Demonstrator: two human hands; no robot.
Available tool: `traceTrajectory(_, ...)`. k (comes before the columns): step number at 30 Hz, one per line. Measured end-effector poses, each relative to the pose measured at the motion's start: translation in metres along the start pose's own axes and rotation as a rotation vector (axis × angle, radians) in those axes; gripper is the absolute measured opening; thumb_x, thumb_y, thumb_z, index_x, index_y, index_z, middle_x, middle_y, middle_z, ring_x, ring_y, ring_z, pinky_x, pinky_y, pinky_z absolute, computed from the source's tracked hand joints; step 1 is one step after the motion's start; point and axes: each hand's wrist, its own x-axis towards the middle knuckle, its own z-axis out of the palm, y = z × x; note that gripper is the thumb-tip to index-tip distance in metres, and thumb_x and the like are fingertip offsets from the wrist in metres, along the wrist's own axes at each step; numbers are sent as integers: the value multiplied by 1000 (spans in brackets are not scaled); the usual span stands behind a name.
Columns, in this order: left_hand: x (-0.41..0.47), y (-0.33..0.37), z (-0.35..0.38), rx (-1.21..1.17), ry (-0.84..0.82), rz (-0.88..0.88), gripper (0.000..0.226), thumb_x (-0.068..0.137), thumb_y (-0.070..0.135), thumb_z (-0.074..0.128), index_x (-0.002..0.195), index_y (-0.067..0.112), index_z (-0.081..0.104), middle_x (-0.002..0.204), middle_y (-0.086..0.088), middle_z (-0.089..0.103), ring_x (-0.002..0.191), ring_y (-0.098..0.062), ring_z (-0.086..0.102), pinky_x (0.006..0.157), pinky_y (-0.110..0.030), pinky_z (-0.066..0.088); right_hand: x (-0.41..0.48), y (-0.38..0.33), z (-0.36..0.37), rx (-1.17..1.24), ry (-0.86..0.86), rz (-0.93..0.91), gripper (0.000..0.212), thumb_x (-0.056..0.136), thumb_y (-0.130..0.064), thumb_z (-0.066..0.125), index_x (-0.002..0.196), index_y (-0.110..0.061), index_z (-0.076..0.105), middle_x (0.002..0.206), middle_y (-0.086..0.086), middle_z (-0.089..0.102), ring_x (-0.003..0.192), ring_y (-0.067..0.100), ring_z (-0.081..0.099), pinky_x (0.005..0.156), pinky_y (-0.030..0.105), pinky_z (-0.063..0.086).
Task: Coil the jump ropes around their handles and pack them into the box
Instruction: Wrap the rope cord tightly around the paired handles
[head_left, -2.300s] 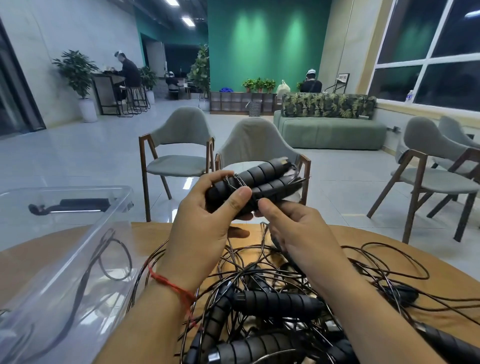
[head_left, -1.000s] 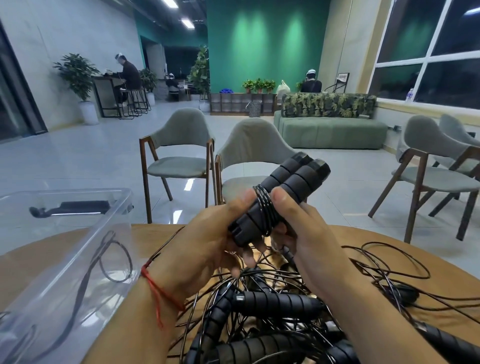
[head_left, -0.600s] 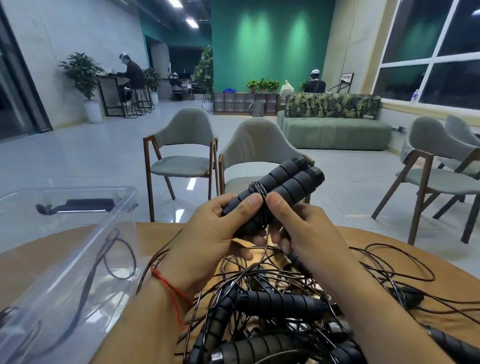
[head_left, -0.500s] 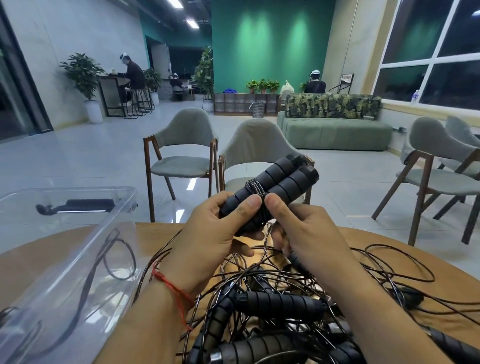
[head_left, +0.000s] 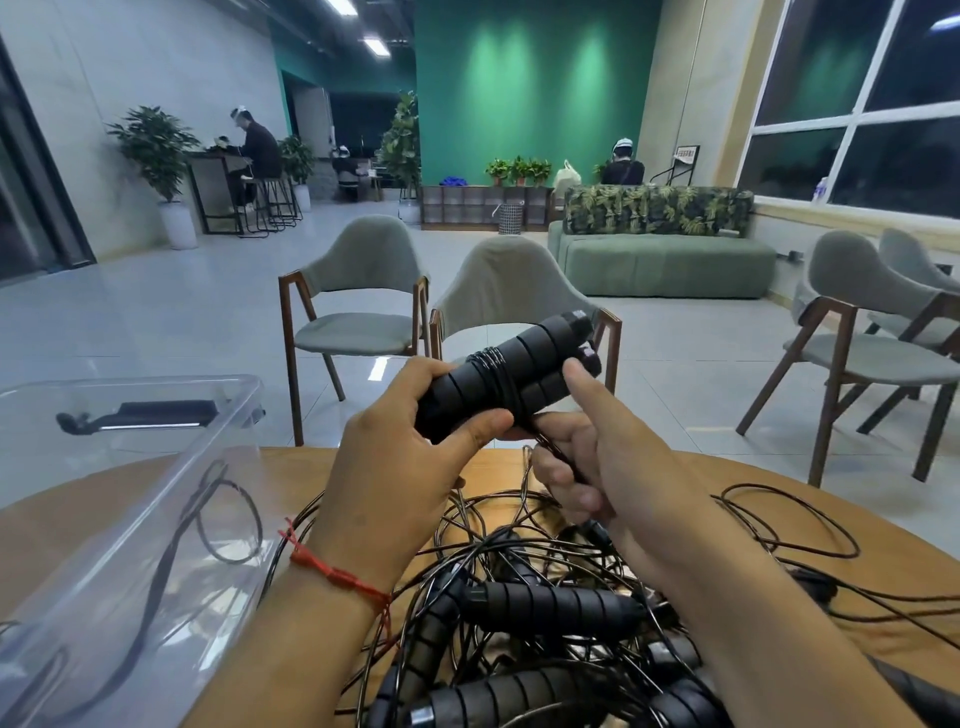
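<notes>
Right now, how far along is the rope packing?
Done: black cord shows through the clear box wall; how many ropes, I cannot tell. In hand: the left hand grips the cord-wrapped paired handles, while the right hand curls its fingers round the trailing cord. Left: finish this coil, box it, then the tangled pile on the table.

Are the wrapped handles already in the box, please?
No, the left hand grips the handles outside the box; the right hand holds their rope.
</notes>
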Motion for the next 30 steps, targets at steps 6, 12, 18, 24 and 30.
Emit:
traceTrajectory(6,-4,-5,10,153,1,335,39,85,42,83,114,34,58,102,16,61,94,-6,61,76,-26,57,-2,3,3,90,6,-31,74,85,-86,55,125,-26,75,65,-4,35,51,10,27,52,24,32)
traceTrajectory(12,-9,4,10,7,-54,356,39,91,46,79,123,38,59,116,19,65,105,-7,67,68,-21,59,-7,-2,3,190,102,-160,49,92,-64,63,99,-17,76,62,-3,35,47,8,30,46,19,32)
traceTrajectory(18,-3,23,-2,-508,-373,-385,75,91,85,42,107,19,74,85,-9,74,65,-27,69,53,-39,52,-9,-1,1,131,23,-318,35,92,-59,65,90,-27,78,66,-1,38,51,8,32,49,19,33)
traceTrajectory(24,0,21,-8,-668,-510,-327,59,90,57,62,120,7,68,89,-12,72,65,-20,65,44,-25,48,-6,3,-2,-18,-34,-361,43,86,-67,64,88,-26,73,69,1,44,53,11,38,57,25,38)
traceTrajectory(30,-1,18,-8,-448,-222,-157,38,87,39,73,119,19,66,100,-4,76,83,-23,78,54,-32,62,-4,2,0,-107,75,-333,36,99,-59,62,72,-39,76,63,3,47,51,14,38,54,30,35)
